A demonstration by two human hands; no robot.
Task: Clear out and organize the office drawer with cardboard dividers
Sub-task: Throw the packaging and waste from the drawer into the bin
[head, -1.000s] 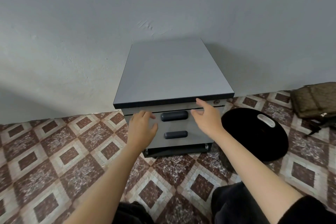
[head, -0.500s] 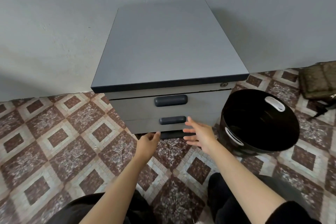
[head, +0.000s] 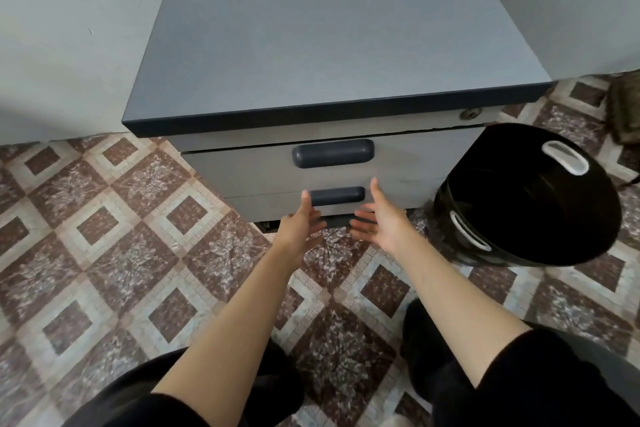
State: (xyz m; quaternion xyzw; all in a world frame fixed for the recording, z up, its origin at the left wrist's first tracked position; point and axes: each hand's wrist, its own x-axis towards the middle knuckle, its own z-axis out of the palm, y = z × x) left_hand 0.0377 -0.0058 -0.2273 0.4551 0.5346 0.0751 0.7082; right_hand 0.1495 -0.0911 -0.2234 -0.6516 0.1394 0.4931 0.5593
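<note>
Dropping from top drawer (head: 249, 170) to lower handle (head: 337, 195): left hand (head: 299, 224), right hand (head: 381, 224) spread, palms inward, holding nothing; nothing opened, clearing not begun

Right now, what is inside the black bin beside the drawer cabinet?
Inside the black bin only its dark inner wall and two white-rimmed handle slots show. No contents stand out, but the bottom is lost in shadow, so I cannot rule out something lying there.

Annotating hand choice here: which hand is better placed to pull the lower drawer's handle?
Left, narrowly: the left hand has its thumb at one end of the lower handle; the right hand is just beside it.
</note>
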